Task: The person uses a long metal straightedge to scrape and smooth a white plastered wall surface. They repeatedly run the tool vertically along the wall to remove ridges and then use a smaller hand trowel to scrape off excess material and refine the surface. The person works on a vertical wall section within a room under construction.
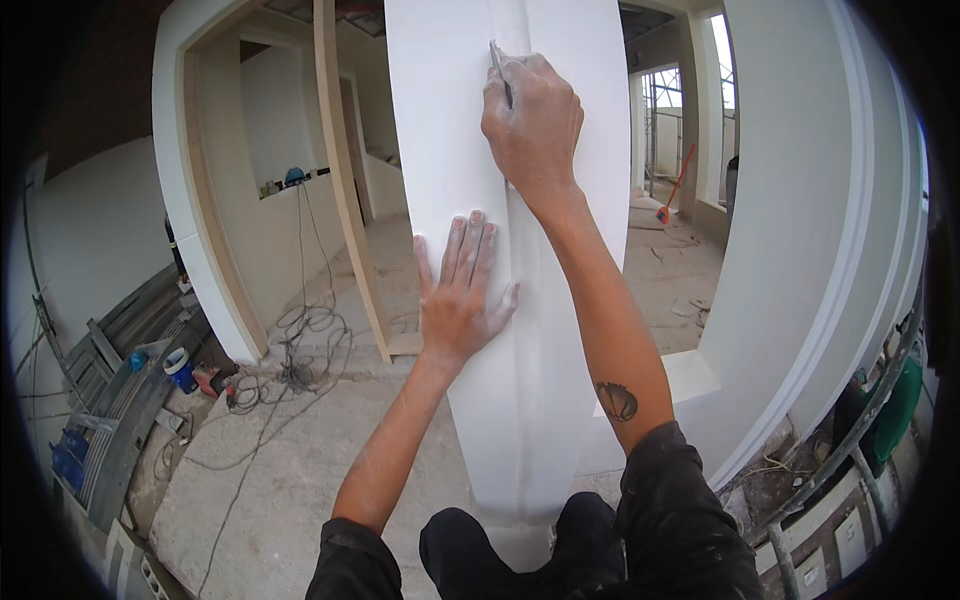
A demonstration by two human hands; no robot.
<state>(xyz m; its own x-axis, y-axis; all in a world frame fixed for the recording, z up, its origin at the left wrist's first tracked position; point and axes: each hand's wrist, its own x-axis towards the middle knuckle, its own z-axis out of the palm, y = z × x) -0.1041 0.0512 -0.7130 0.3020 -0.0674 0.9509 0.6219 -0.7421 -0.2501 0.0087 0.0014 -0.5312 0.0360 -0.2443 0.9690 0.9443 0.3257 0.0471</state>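
Note:
A tall white column [450,130] stands in front of me, with a shallow vertical groove running down its face. High on it, my right hand [540,125] grips a thin scraper [498,66], seen nearly edge-on, its tip against the white surface beside the groove. Most of the tool is hidden by my fingers. Lower down, my left hand [457,300] lies flat on the column with fingers spread and thumb toward the groove, holding nothing. White dust coats both hands.
To the left are a wooden door frame [345,190], tangled cables [295,365], a blue bucket [180,370] and stacked metal lengths [150,345]. An orange broom [664,213] leans inside the opening on the right. A metal rail [840,450] and a green object [897,412] stand at lower right.

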